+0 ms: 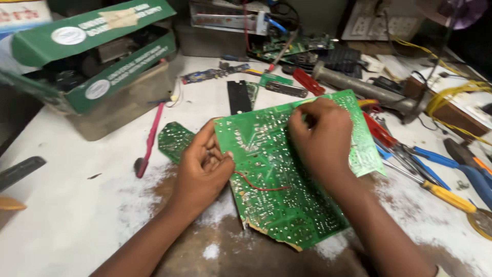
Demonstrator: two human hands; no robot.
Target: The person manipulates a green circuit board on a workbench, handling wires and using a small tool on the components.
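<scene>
Big green circuit board (279, 169) with a broken lower edge is sitting solder-side up mid-desk (66, 220). Left hand (202, 169) is pinching its left edge, fingers closed on it; right hand (320, 136) is curling tight over the top, maybe gripping something, can't tell. Red wire (259, 187) is crossing the board. Open room left, blue-handled pliers (441, 161) crowding right.

An open green cardboard box (92, 56) sits in the upper left of the frame, its long flaps tilted up and printed with white lettering. Two round white labels with green rims mark it: one on the upper flap (68, 35), one on the lower front flap (97, 88). A strip of beige tape (121, 17) crosses the top flap. At the far upper left corner, a white-and-blue printed package (20, 15) shows partly, cut off by the frame edge.
</scene>
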